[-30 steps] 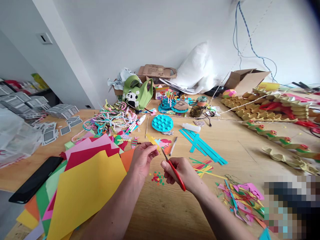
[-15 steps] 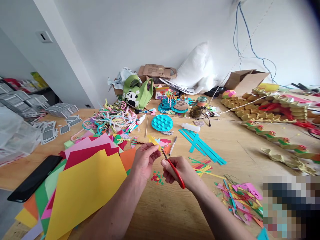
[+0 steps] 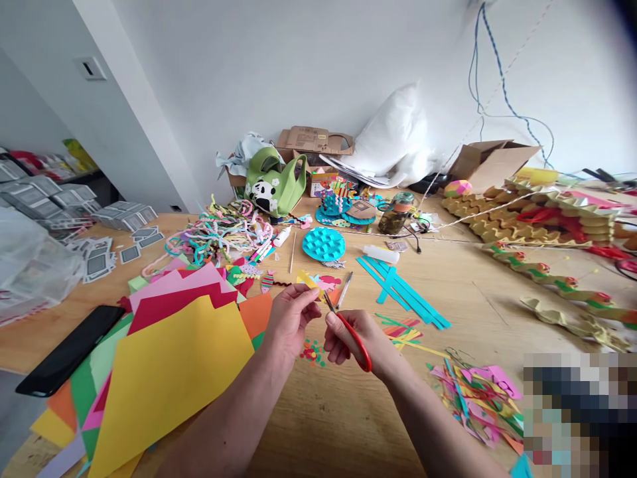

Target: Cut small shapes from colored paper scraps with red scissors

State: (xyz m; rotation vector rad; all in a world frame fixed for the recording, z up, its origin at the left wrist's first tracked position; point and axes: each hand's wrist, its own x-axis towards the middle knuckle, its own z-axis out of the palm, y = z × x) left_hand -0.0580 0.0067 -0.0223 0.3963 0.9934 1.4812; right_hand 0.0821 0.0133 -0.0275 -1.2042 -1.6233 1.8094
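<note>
Between the thumb and fingers of my left hand (image 3: 293, 315) is a small strip of yellow paper (image 3: 309, 281). My right hand (image 3: 355, 337) grips red-handled scissors (image 3: 359, 342), their blades pointing up and left at the strip's right end. Whether the blades touch the paper I cannot tell. On the wood below the hands lies a little heap of red, green and orange paper dots (image 3: 312, 352). Just beyond the hands are a pen (image 3: 344, 290) and pink and red paper cut-outs (image 3: 328, 284).
Coloured paper sheets (image 3: 174, 385) cover the left side, beside a black phone (image 3: 70, 348). Blue paper strips (image 3: 403, 292) and paper scraps (image 3: 480, 401) lie to the right. Farther back are a blue bumpy disc (image 3: 323, 244), a glue bottle (image 3: 381, 253) and egg cartons (image 3: 547, 212).
The scissors and my right hand have shifted very slightly, and the blades look closer together. My left hand keeps its pinch on the yellow strip. The whole view has moved a little.
</note>
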